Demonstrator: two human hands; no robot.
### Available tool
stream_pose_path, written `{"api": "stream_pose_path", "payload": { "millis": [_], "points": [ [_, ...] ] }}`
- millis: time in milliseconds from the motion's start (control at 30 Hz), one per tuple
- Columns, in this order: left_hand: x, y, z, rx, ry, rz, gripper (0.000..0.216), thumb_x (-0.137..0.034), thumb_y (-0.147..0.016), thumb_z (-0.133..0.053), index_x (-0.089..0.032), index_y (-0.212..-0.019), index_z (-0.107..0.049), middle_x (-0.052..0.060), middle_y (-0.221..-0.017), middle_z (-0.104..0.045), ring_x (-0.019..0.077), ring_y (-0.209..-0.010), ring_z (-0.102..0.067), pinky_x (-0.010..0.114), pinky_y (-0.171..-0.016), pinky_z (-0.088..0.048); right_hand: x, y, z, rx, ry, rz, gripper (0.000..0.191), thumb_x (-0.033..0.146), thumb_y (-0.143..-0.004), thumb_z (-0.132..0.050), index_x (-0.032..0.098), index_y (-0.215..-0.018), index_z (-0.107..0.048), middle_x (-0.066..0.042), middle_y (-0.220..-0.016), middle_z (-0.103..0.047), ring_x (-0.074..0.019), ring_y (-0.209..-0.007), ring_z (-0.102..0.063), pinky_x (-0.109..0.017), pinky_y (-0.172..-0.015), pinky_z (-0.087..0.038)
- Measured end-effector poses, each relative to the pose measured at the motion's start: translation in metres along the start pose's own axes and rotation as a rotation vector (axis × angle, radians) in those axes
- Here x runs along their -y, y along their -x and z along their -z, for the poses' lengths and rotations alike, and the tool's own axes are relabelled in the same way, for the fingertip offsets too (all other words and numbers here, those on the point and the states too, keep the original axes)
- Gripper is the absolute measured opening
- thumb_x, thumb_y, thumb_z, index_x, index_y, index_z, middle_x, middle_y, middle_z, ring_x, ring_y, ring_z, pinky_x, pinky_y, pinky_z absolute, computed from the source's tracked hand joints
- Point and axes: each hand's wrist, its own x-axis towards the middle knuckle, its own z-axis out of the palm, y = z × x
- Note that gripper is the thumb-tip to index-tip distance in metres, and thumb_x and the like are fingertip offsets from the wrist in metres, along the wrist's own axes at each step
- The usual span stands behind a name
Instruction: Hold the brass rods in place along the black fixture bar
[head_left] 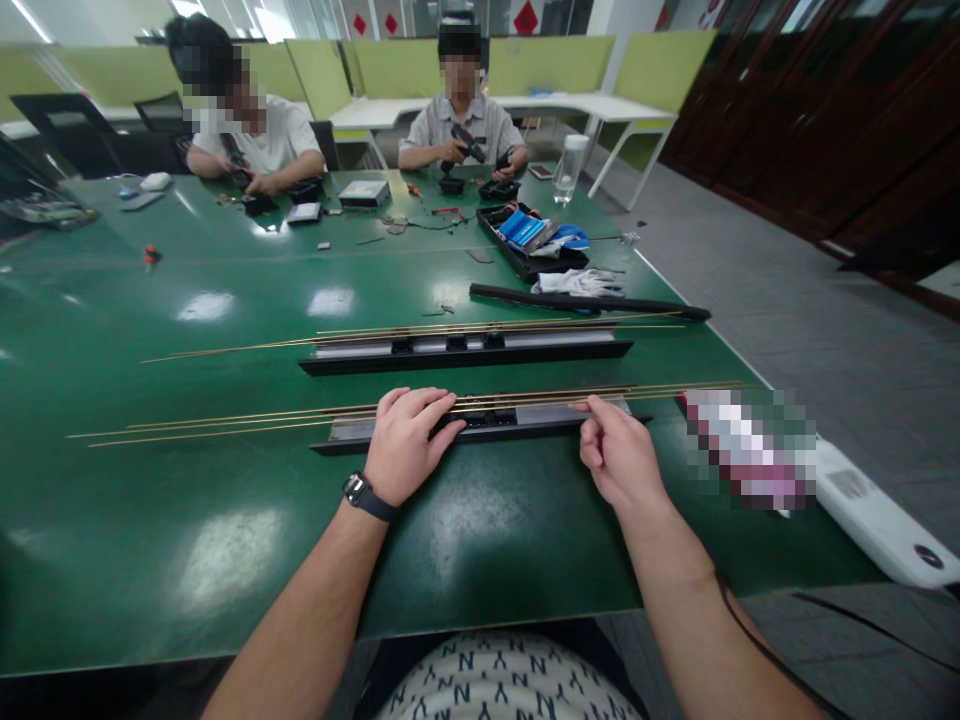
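My left hand (409,440), with a dark watch on its wrist, lies over the near long black rail (555,415). Its fingers reach across thin brass-coloured rods and its thumb rests on the near side, gripping the rail. Toward the rail's right end is my right hand (619,450), fingers curled and index finger and thumb close together at the rods. Whatever is between those fingertips is too small to make out. The brass-coloured rods (225,425) run lengthwise along the rail and stick out past both ends. Small black blocks (491,417) sit in the rail's channel.
Parallel and farther off lies a second black rail (465,355) with similar rods. Beyond it are a black tube (645,305), a glove (581,283) and a black tray (517,258). A white device (862,500) is at right. Two people work across the green table (225,560).
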Motion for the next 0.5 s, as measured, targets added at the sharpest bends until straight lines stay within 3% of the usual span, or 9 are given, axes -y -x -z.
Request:
{"api": "stream_pose_path", "payload": {
  "millis": [167,500],
  "points": [
    [0.0009,0.0005,-0.0007,0.001,-0.005,-0.004,0.028,-0.038,-0.096,-0.066,-0.026,-0.121,-0.069,0.007,-0.122,-0.074,0.0244,-0.114,-0.067,0.048,-0.108,-0.041,0.0023,-0.0037,0.0030,-0.138,-0.028,0.045,0.026,0.040,-0.078,-0.078,0.016,-0.082,-0.068,0.004,-0.049,-0.054,-0.0048,-0.030,-0.036,-0.017,-0.028,-0.021],
    [0.0002,0.0000,-0.0002,0.009,-0.001,0.002,0.028,-0.039,-0.096,-0.066,-0.026,-0.121,-0.070,0.007,-0.122,-0.074,0.0254,-0.115,-0.067,0.049,-0.108,-0.042,0.0041,-0.0106,0.0089,-0.285,-0.030,0.116,0.027,0.042,-0.080,-0.075,0.019,-0.082,-0.062,0.005,-0.049,-0.054,-0.0059,-0.030,-0.037,-0.017,-0.027,-0.022]
  ]
}}
